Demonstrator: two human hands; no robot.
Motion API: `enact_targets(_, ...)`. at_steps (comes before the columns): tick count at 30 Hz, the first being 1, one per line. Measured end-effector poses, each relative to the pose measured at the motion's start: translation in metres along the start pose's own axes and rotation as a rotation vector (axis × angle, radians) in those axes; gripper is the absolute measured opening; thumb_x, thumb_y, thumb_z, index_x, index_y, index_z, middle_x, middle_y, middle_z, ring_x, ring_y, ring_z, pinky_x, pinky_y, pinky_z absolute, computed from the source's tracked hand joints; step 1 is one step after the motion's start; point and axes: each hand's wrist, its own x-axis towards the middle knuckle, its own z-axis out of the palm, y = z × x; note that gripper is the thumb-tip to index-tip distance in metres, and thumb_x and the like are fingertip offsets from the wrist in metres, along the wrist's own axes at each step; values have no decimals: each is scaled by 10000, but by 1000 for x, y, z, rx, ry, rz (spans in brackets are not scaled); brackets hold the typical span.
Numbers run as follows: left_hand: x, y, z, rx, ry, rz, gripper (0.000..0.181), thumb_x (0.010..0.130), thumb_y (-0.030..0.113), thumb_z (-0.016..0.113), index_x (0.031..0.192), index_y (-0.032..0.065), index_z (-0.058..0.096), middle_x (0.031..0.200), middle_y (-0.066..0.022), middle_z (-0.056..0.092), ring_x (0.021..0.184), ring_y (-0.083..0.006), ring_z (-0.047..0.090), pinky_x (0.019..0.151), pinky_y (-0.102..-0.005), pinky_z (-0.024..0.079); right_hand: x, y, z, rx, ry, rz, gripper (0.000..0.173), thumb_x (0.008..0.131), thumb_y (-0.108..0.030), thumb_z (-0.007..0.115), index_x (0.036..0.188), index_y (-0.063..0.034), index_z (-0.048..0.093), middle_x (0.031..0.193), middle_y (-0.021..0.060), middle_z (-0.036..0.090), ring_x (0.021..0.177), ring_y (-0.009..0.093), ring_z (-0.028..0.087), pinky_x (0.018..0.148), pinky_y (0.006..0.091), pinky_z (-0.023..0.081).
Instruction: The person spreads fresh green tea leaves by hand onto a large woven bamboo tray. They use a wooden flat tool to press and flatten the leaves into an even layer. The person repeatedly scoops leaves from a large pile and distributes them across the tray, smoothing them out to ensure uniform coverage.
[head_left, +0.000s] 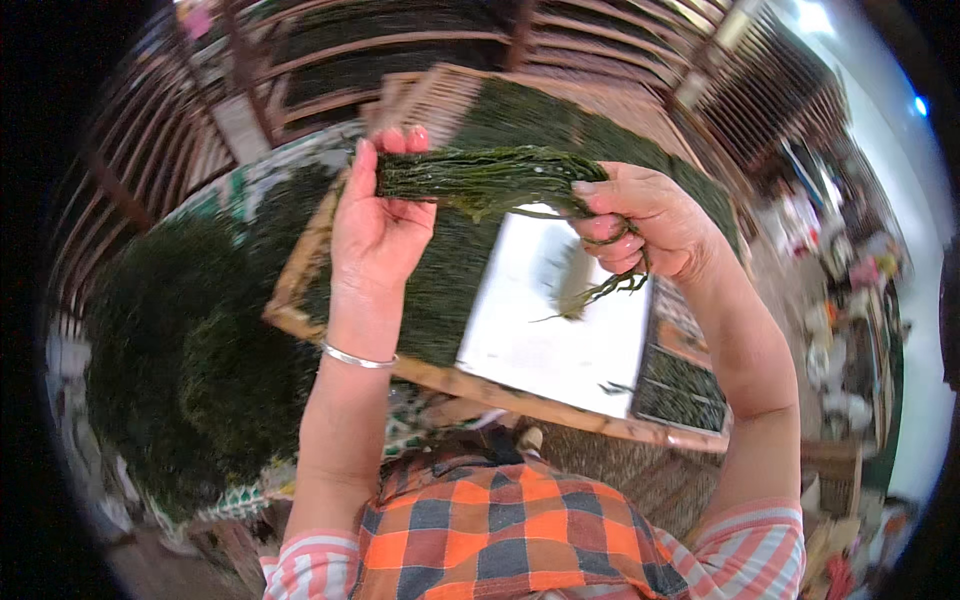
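Note:
A bundle of long, wet-looking dark green plant strands (487, 172) is stretched level between my two hands above a wood-framed tray (450, 381). Its left end lies between the thumb and fingers of my left hand (386, 217), palm turned up. My right hand (637, 214) grips the other end, and a few loose strands curl through its fingers and hang down. Beneath the hands, a white sheet or board (525, 322) lies on the tray and carries a shadow. Similar dark green strands (442, 289) cover the tray left of the sheet.
At the left, a large heap of dark green strands (202, 352) rests on a green-and-white patterned cloth (247, 495). Slatted wooden racks (382, 45) stand beyond the tray. Bags and assorted items (840, 360) line the right side. A darker green patch (679, 390) shows at the tray's right corner.

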Motion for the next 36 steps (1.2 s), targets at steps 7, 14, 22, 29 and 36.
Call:
enact_targets(7, 38, -242, 0, 191, 67, -188, 146, 877, 184, 542, 914, 43, 533, 918, -73, 615, 918, -241, 588, 879, -354, 474, -182, 66, -198, 181, 488, -16, 660, 847, -66, 520, 1366, -32, 113, 611, 11, 387, 453, 60, 274, 399, 198, 235)
enact_targets(14, 22, -357, -101, 425, 496, -333, 84, 885, 116, 525, 941, 54, 516, 929, -83, 609, 907, -229, 579, 869, -371, 466, -227, 171, -324, 21, 513, 391, 307, 850, -143, 531, 1106, -36, 402, 652, 19, 486, 464, 79, 336, 413, 225, 296)
enact_targets(22, 30, -326, -125, 655, 672, -506, 120, 873, 89, 533, 943, -8, 528, 871, -122, 578, 883, -227, 549, 848, -382, 459, -233, 203, -373, -799, 311, 561, 271, 833, -197, 546, 1022, -13, 481, 740, 73, 540, 602, 179, 494, 504, 322, 407)
enact_targets(29, -19, -324, -73, 2284, -77, -593, 338, 829, 198, 598, 1107, 39, 492, 1120, -122, 503, 1076, -251, 470, 956, -391, 378, -257, 190, -367, -824, 403, 682, 294, 853, -229, 533, 1007, 20, 510, 828, 88, 553, 697, 170, 511, 577, 323, 413)
enact_targets(36, 12, -397, -108, 2292, -1515, -509, 395, 904, 269, 440, 1270, 119, 451, 1381, -35, 357, 1276, -206, 322, 1060, -463, 195, -291, 197, -384, -763, 516, 595, 335, 878, -196, 500, 1126, 29, 494, 670, 37, 507, 546, 126, 422, 490, 279, 368)
